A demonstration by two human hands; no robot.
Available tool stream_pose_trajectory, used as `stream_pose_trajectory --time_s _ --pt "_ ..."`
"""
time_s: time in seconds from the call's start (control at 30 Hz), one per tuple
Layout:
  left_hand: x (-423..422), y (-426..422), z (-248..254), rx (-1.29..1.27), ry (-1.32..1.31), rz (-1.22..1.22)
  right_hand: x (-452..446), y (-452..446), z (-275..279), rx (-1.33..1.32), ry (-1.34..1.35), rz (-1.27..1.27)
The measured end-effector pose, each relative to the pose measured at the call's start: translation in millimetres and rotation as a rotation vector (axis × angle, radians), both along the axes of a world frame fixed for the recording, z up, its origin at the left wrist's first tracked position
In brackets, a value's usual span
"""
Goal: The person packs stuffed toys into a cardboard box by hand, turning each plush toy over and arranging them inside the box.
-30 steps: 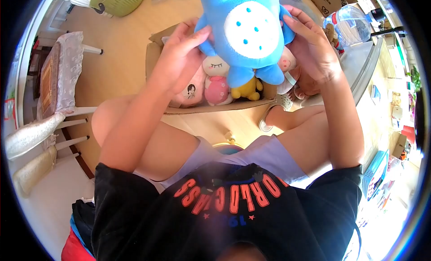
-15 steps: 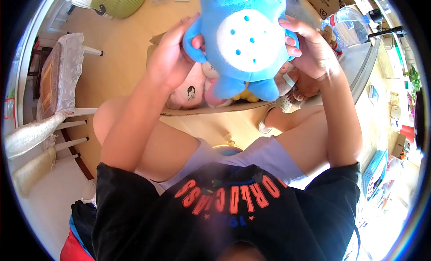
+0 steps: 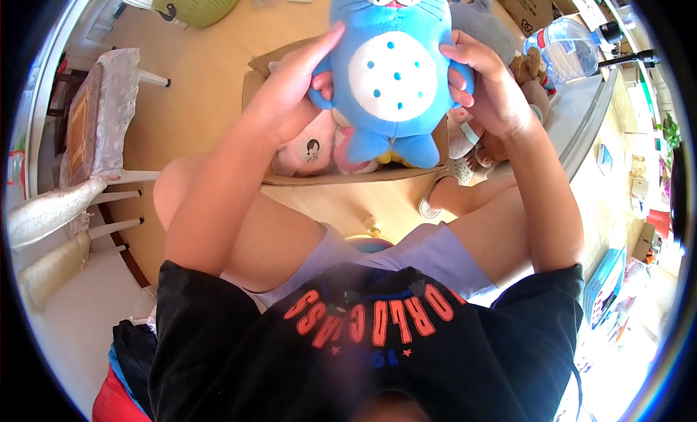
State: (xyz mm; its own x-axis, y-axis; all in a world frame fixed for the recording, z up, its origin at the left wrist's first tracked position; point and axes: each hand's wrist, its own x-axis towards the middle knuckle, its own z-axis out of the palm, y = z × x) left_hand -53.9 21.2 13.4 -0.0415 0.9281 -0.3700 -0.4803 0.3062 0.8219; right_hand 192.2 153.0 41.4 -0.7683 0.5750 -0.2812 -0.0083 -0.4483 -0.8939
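Plush (image 3: 393, 95), lower in view (between fingers (image 3: 461, 97))

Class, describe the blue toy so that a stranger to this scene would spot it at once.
Start at the open cardboard box on the floor, just beyond the person's knees. Over it, the left hand and right hand hold the blue toy between them. Its blue-dotted white belly sets it apart from the pink things in the box.
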Motion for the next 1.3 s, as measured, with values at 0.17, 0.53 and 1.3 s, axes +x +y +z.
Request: stream_pose_trajectory --time_s 0.17,0.53,1.3 --pt "17 -2 2 0.06 0.472 0.142 -2 -5 -8 0.073 -0.006 -0.048" --pt "47 -11 -6 0.086 0.841 0.195 -10 -17 -30 0.541 -0.44 -0.091" --pt "40 -11 -17 0.419 0.789 0.239 -7 -20 -27 0.616 -0.298 0.093"
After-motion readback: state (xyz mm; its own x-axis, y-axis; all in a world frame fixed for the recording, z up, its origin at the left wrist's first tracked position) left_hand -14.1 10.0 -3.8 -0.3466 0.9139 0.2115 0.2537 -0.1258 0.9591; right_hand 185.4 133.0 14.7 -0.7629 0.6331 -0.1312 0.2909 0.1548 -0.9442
